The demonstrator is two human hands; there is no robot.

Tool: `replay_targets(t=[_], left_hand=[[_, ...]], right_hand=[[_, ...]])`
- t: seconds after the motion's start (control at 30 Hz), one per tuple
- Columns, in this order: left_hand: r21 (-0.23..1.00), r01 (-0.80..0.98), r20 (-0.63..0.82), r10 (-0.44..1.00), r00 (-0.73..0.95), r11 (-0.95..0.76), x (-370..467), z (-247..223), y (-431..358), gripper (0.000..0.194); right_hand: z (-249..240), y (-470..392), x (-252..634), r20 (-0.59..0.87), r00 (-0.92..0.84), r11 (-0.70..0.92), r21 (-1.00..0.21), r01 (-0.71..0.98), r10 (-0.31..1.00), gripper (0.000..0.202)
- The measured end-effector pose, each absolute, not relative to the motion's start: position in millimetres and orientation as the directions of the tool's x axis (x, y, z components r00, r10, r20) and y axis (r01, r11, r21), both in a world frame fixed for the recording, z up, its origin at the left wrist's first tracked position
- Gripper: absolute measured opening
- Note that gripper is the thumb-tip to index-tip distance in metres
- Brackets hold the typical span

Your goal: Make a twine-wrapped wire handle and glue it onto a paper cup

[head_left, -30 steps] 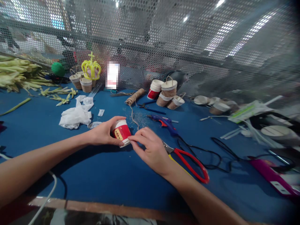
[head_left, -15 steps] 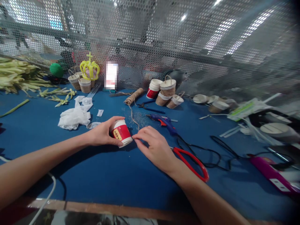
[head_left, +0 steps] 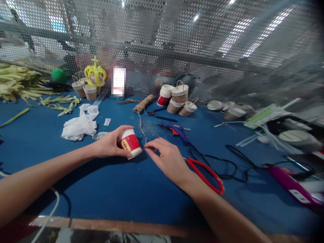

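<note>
My left hand [head_left: 113, 143] is closed around a red and white paper cup [head_left: 131, 141], which lies tilted on its side just above the blue table. Close to the cup's right end, my right hand [head_left: 164, 157] pinches a thin brown twine [head_left: 142, 126] between thumb and fingertips. That twine runs back to a twine roll [head_left: 143, 103] farther up the table. Partly under my right wrist is a pair of red-handled scissors [head_left: 206, 175], its blades hidden by the hand.
A blue glue gun [head_left: 176, 131] and dark pliers [head_left: 163, 116] lie beyond my right hand. Twine-wrapped cups [head_left: 180, 94] stand at the back. At left are crumpled white material [head_left: 79, 127] and a yellow crown [head_left: 95, 75]. A purple power strip [head_left: 288, 184] lies at right.
The right hand has shifted very slightly relative to the cup, the twine still in its fingers. The whole view has slid a little to the left.
</note>
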State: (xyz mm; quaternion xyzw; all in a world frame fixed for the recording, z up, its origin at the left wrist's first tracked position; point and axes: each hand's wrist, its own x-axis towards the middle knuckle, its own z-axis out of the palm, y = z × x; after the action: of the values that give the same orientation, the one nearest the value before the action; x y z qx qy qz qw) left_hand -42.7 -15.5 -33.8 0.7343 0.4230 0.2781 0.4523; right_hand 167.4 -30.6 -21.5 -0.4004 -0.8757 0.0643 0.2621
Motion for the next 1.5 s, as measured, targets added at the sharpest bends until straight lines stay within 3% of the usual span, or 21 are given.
replay_targets(t=[0.3, 0.83, 1.07, 1.27, 1.5], left_hand=[[0.898, 0.377, 0.023, 0.879, 0.477, -0.227, -41.7, -33.6, -16.1, 0.079], [0.917, 0.346, 0.018, 0.887, 0.461, -0.199, -40.4, -34.7, -17.5, 0.079], [0.959, 0.197, 0.109, 0.905, 0.410, -0.205, -35.5, -43.0, -24.1, 0.085], [0.942, 0.065, 0.287, 0.890, 0.355, -0.330, -37.6, -37.6, -26.3, 0.084], [0.921, -0.119, 0.389, 0.867, 0.312, -0.371, -35.7, -29.0, -36.3, 0.085]], right_hand=[[-26.8, -28.3, 165.5, 0.378, -0.528, 0.640, -0.297, 0.709, 0.761, 0.008], [-30.0, -28.1, 160.6, 0.311, -0.452, 0.547, -0.424, 0.722, 0.836, 0.012], [-27.0, -27.5, 160.9, 0.266, -0.381, 0.464, -0.527, 0.712, 0.886, 0.010], [-19.9, -32.4, 163.7, 0.363, -0.376, 0.523, -0.584, 0.621, 0.852, 0.009], [-14.1, -37.7, 164.4, 0.519, -0.369, 0.637, -0.606, 0.476, 0.771, 0.007]])
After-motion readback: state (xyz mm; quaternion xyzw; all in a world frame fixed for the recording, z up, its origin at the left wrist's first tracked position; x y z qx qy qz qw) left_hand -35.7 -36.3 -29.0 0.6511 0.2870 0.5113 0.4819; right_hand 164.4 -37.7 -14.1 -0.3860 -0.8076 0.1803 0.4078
